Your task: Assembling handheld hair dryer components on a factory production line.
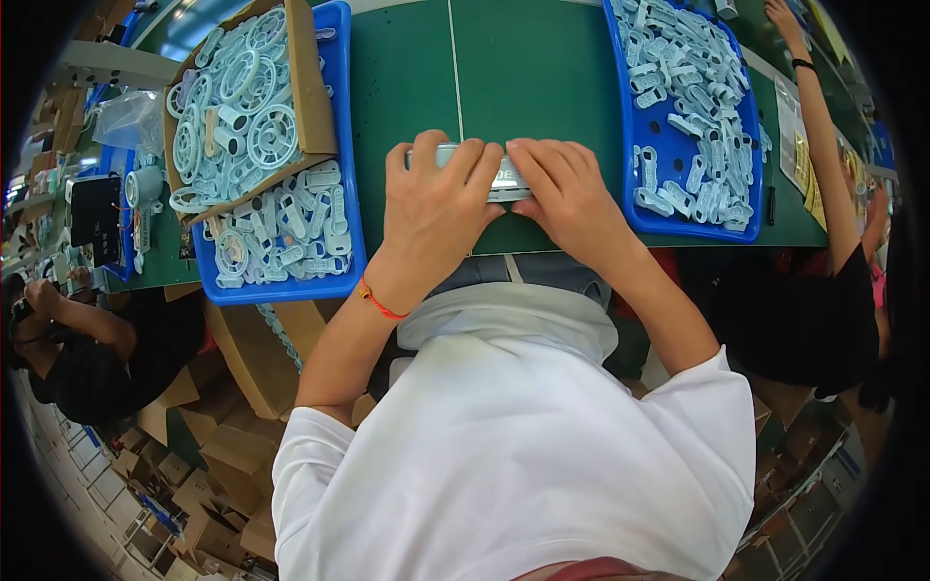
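Note:
A pale blue-white oblong plastic part (508,180) with printed lettering is held level between my hands, just over the near edge of the green table. My left hand (433,208) is closed over its left end, fingers bent across the top. The fingers and thumb of my right hand (573,192) pinch the other end. Much of the part lies hidden beneath my fingers. To my right, a blue tray (636,215) contains many small elongated pale blue pieces (702,97).
On my left, another blue tray (355,225) carries loose pale blue pieces and a cardboard box (313,87) full of rings and oblong parts. A dark pen (771,206) lies beside the right tray. Co-workers sit either side; one bare arm (823,136) reaches along the table at right.

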A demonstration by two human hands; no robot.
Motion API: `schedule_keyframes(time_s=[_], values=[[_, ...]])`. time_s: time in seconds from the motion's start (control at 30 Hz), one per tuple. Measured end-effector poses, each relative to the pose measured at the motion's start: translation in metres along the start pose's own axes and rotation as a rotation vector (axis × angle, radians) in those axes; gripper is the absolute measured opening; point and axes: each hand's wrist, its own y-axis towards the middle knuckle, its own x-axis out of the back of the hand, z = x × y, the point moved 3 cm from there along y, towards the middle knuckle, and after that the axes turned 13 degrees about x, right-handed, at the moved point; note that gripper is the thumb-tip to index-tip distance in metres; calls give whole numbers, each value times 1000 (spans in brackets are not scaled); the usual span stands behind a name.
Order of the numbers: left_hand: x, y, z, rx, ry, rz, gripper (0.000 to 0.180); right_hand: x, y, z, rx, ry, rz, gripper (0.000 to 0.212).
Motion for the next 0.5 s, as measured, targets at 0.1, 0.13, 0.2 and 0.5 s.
schedule_keyframes(time_s=[0.1,0.13,0.2,0.5], values=[[-5,1,-1,-14,43,-19,51,-5,-2,2,-12,-72,6,60],[-4,2,-3,-15,70,-39,51,-5,-1,3,-19,-105,5,60],[-3,1,-4,-7,94,-47,50,-6,-1,5,-29,-128,14,60],[2,2,-2,57,-69,25,50,2,1,1,-85,91,-27,60]])
